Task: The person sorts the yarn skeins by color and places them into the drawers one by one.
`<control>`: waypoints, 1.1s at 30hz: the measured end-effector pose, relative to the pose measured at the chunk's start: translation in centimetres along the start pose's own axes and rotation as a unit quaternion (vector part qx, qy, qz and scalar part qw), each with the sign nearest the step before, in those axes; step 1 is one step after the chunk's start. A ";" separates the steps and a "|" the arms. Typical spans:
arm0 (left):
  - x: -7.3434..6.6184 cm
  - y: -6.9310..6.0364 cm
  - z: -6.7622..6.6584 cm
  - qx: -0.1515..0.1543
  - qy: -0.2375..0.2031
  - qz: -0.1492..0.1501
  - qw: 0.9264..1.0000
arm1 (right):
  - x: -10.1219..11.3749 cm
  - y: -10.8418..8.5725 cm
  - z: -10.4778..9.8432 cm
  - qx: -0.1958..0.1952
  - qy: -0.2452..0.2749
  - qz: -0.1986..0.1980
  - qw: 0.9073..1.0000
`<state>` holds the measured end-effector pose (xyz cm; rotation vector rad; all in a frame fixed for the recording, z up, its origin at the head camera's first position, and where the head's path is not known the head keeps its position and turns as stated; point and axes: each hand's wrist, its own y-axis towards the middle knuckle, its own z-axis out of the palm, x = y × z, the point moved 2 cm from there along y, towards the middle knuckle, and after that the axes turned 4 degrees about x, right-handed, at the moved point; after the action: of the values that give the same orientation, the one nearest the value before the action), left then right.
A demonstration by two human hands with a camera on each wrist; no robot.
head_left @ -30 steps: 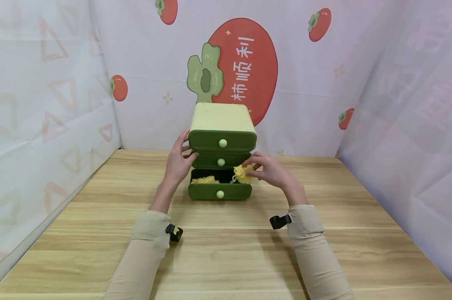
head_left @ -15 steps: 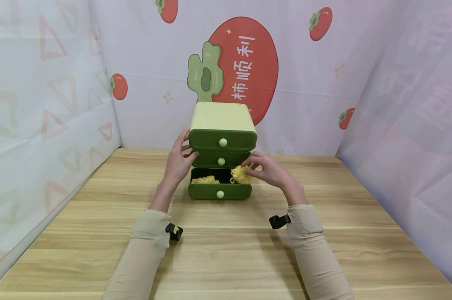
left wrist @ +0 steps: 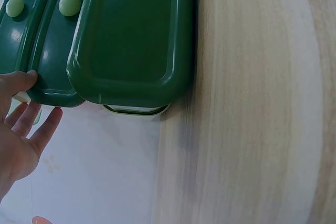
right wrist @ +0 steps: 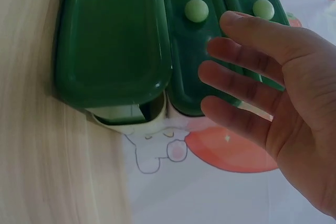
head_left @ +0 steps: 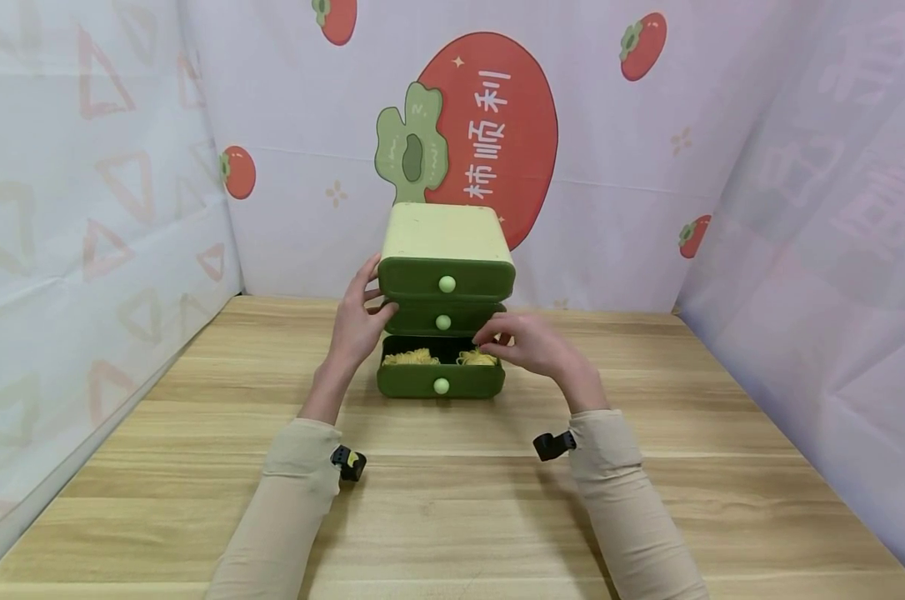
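Note:
A small cabinet with a pale green top and dark green drawers stands at the table's back. Its bottom drawer is pulled out. Inside lie a bundle of curly yellow strands on the left and another yellow bundle on the right. My left hand rests against the cabinet's left side, straight fingers on the side and thumb on the middle drawer's front. Just above the right-hand bundle is my right hand; the right wrist view shows its fingers loosely bent, apart from the thumb, holding nothing.
The wooden table spreads out in front of the cabinet. A printed cloth backdrop hangs close behind it, with cloth walls on both sides. Round pale knobs stick out from the drawer fronts.
The yellow bundle my right hand was holding has gone down into the right side of the bottom drawer, and the fingers have let go. My left hand has stayed in place.

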<state>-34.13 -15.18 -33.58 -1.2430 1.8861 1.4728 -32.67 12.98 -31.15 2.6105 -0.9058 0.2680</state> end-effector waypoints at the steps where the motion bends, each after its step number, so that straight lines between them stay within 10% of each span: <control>1: 0.0 0.0 0.0 0.000 0.001 0.000 1.000 | 0.2 0.1 0.1 0.007 -0.003 -0.001 1.000; 28: 0.1 0.1 0.0 -0.003 0.004 -0.005 1.000 | 3.1 2.3 4.1 0.165 0.054 0.033 0.984; 33: 0.1 0.1 0.0 -0.002 0.002 -0.008 1.000 | 3.8 2.9 5.3 0.182 -0.003 0.045 0.982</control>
<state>-34.30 -15.21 -33.64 -1.2617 1.8729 1.4684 -31.21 6.69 -34.09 2.9044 -1.0651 0.4926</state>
